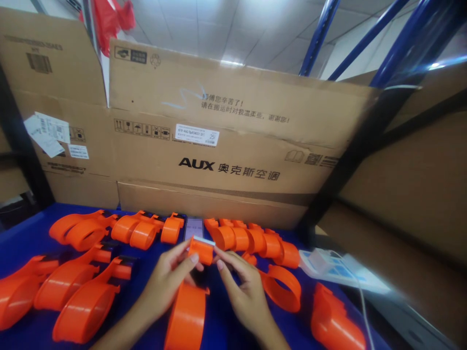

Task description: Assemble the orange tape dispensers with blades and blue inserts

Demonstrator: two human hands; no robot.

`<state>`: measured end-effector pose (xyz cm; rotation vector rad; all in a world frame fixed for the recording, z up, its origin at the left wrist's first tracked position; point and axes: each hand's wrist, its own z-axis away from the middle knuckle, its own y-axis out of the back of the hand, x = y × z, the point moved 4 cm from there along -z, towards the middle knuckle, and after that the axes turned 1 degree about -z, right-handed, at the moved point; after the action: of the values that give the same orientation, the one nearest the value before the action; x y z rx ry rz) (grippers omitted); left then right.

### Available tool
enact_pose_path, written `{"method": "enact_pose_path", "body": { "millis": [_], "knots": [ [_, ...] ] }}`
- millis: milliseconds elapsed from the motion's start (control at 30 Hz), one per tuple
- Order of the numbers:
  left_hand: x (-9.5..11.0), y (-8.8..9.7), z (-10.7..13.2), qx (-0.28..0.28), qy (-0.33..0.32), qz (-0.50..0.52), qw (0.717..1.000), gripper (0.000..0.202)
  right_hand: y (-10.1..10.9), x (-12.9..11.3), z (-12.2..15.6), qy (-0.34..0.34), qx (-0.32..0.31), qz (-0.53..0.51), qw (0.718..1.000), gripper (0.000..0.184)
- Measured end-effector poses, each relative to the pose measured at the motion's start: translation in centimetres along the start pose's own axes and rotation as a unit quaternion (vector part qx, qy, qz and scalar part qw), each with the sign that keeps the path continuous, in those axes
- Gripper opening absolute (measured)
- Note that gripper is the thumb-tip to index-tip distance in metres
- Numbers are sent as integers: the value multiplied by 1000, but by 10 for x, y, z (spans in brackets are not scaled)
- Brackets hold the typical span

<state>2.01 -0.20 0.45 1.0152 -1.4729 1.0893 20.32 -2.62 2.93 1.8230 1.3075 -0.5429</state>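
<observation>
My left hand (171, 268) pinches the head of an orange tape dispenser (201, 253), thumb on its front face. A pale toothed strip (204, 239) lies along the head's top edge. From the other side, my right hand (242, 279) steadies the head, index fingertip at its right end and thumb just below. Under my hands is an orange ring (187, 316); my fingers hide whether it joins the held head. Right of my right hand lies another orange ring piece (282, 288).
Several orange dispensers with dark ends (87, 304) lie at left, and a row of orange pieces (241, 238) sits at back right. A phone (194, 227) stands behind my hands. Cardboard (233, 194) walls the back. A white power strip (339, 267) with a cable is at right.
</observation>
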Motion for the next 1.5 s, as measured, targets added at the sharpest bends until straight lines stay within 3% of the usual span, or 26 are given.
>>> {"method": "enact_pose_path", "body": {
  "millis": [133, 233, 367, 500, 633, 800, 1000, 1133, 1300, 1500],
  "knots": [
    [4, 10, -3, 74, -3, 51, 996, 55, -9, 6, 1, -2, -57, 110, 992, 19],
    [5, 18, -4, 134, -2, 81, 988, 52, -18, 9, 4, -2, -122, 228, 966, 11],
    [3, 20, -6, 143, 11, 99, 985, 53, -27, 13, 7, -11, -173, 310, 935, 15],
    [2, 17, -8, 131, 10, 78, 988, 54, -31, 17, 7, -9, -187, 335, 923, 12],
    [3, 16, -7, 121, 2, 62, 991, 47, -24, 13, 3, 1, -144, 315, 938, 5],
    [2, 14, -8, 86, -13, 48, 995, 40, 1, 6, -5, -19, -11, 223, 975, 7],
    [-6, 7, -11, 42, 3, 4, 999, 56, 13, -6, -4, 21, 107, 139, 984, 17],
    [-8, 1, -9, 7, -6, -12, 1000, 55, 12, -11, -2, 48, 127, 142, 981, 16],
    [-2, -9, -4, -44, -26, -17, 999, 51, 8, -10, -2, 61, 106, 132, 984, 15],
    [1, -12, -1, -38, -35, -29, 998, 50, 9, -9, -2, 68, 105, 133, 983, 16]
  ]
}}
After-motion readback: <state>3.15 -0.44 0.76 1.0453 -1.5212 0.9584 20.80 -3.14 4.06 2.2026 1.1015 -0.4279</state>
